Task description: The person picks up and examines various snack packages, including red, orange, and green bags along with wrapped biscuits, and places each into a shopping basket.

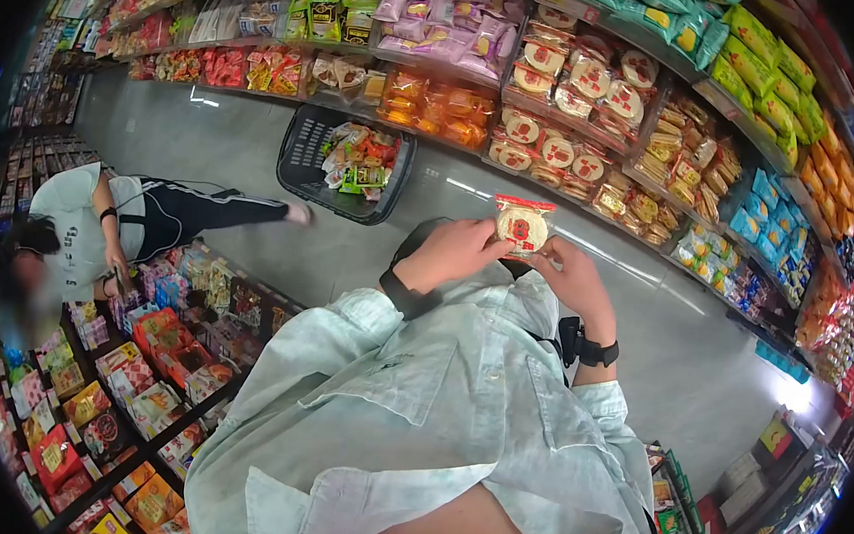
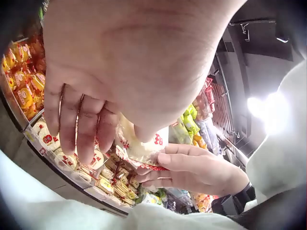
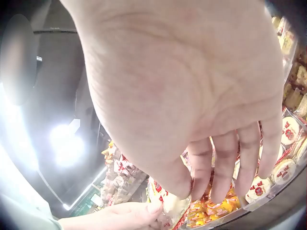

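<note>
A small clear packet of round white rice crackers (image 1: 522, 226), with red trim and red print, is held up in front of the body. My left hand (image 1: 453, 252) pinches its left side between thumb and fingers. On the lower right edge, my right hand (image 1: 574, 277) grips the same packet. The left wrist view shows the packet (image 2: 139, 148) partly hidden behind the left thumb, the right hand (image 2: 196, 167) meeting it from the other side. From the right wrist, the packet (image 3: 172, 206) appears beneath the right thumb.
Snack shelves (image 1: 560, 107) curve across the front, with similar rice crackers (image 1: 559, 155) in bins. A dark shopping basket (image 1: 295, 156) holding several packets stands on the grey floor (image 1: 357, 262). Another person (image 1: 99, 231) is at the left, beside a low display (image 1: 158, 376).
</note>
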A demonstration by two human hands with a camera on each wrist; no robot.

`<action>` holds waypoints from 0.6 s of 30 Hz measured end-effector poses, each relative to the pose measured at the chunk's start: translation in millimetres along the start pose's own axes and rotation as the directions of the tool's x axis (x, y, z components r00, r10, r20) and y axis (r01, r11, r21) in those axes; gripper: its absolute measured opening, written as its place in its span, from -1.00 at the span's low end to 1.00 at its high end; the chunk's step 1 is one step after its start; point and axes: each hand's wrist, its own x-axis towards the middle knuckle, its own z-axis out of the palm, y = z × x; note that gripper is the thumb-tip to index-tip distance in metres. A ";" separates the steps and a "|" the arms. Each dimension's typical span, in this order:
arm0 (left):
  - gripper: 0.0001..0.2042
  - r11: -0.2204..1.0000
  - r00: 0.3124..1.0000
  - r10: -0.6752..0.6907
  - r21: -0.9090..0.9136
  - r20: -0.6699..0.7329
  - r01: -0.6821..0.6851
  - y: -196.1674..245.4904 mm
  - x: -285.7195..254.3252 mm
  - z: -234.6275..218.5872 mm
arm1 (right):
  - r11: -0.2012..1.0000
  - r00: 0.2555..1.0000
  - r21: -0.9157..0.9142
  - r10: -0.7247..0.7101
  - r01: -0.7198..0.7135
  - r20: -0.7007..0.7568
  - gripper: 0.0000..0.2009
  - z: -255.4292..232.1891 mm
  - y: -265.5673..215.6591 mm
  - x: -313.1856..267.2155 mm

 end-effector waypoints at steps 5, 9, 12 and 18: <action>-0.48 1.000 0.999 0.019 -0.017 0.040 -0.018 -19.5 20.8 -18.0 | 0.999 0.999 -0.022 0.040 -0.040 -0.013 -0.73 5.3 6.3 31.9; -0.51 0.992 0.996 0.091 -0.090 0.023 -0.089 -54.6 38.1 -54.6 | 0.994 0.996 -0.048 0.093 -0.093 -0.012 -0.72 19.2 -29.2 68.0; -0.54 0.988 0.994 0.108 -0.114 0.021 -0.105 -92.8 42.8 -96.4 | 0.997 0.998 -0.046 0.059 -0.059 -0.009 -0.72 37.8 -61.8 108.4; -0.61 0.940 0.997 0.053 -0.333 -0.053 -0.068 -169.3 44.1 -186.4 | 0.979 1.000 -0.206 0.002 -0.006 -0.020 -0.78 91.6 -168.5 193.3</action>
